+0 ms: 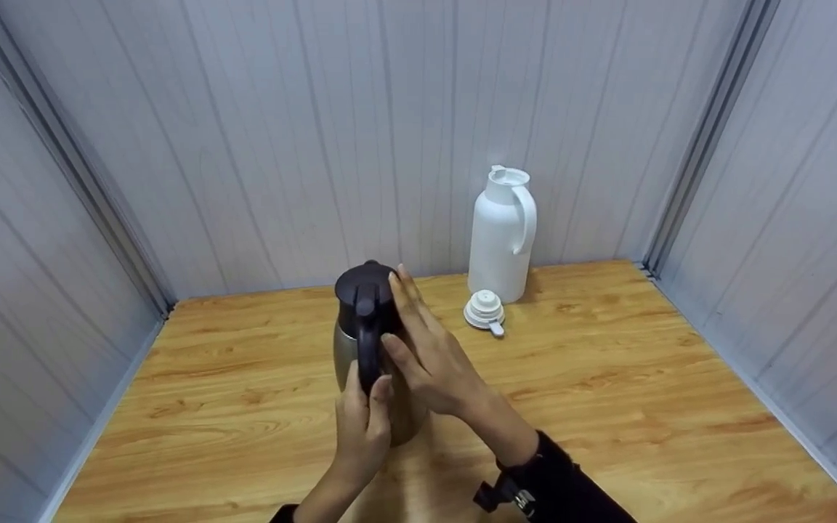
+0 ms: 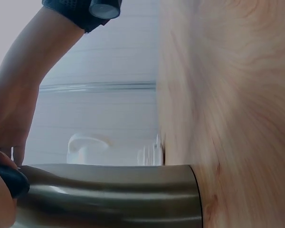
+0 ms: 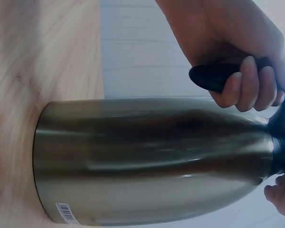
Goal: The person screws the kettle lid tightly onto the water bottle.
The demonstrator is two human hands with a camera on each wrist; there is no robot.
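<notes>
**Here, two hands on a steel jug**

Nearest the camera, the left hand (image 1: 362, 428) curls round the black handle (image 1: 368, 356) of the steel jug (image 1: 375, 349); the right wrist view shows its fingers (image 3: 249, 80) wrapped about the smooth dark grip. Just beyond, the right hand (image 1: 429, 356) lies against the jug's right side with long fingers nearly straight, their tips up by the rounded black lid (image 1: 365, 285), its thumb against the handle. It grips nothing. A dark sleeve (image 1: 564, 487) covers that forearm.

The jug stands upright on the wooden table (image 1: 607, 378), near the middle. Its body is brushed metal, cylindrical and softly shining, narrowing toward the dark collar; a small barcode label (image 3: 66, 212) sits near the base.

Farther back, a ribbed white stopper (image 1: 484, 311) lies on the grained, glossy orange-toned wood, just in front of a tall matte white jug (image 1: 500, 236) with a looped handle. Behind it rise pale grey panelled walls (image 1: 280, 131) with vertical seams.
</notes>
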